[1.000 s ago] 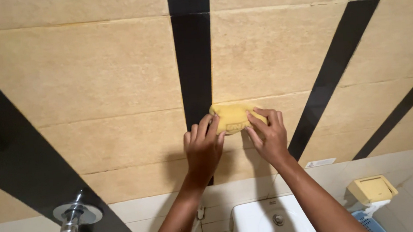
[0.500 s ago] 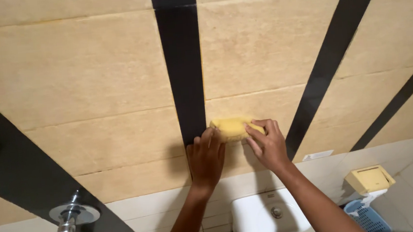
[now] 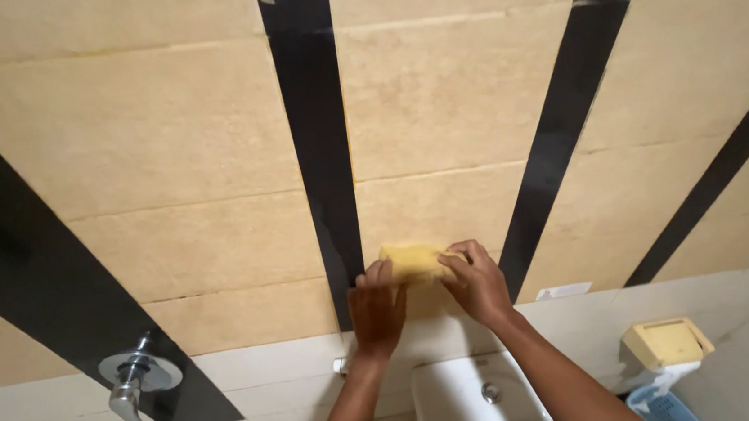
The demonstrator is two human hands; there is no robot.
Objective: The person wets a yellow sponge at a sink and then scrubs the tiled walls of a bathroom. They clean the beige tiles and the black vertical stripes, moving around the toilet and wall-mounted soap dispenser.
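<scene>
Pressing a yellow sponge [image 3: 412, 262] flat against the tan wall tile [image 3: 437, 97], both hands work side by side in the head view. Compared with a second ago the sponge and the hands sit lower on the wall, closer to the pale tile band beneath them, so the wiping appears to have travelled downward along the edge of the black vertical stripe [image 3: 314, 134] just left of the left hand.

The left hand [image 3: 377, 308] lies palm to the wall, fingers together and pointing up, their tips touching the sponge's lower left edge. The right hand [image 3: 477, 281] angles in from the right, fingers curled over the sponge's right end and pinning it to the tile. Both forearms rise from below.

Directly under the hands stands a white toilet cistern [image 3: 477, 400]. Well off to the left of the left hand is a chrome wall tap [image 3: 137, 385]; low to the right of the right hand is a yellow box-shaped holder [image 3: 664, 343].
</scene>
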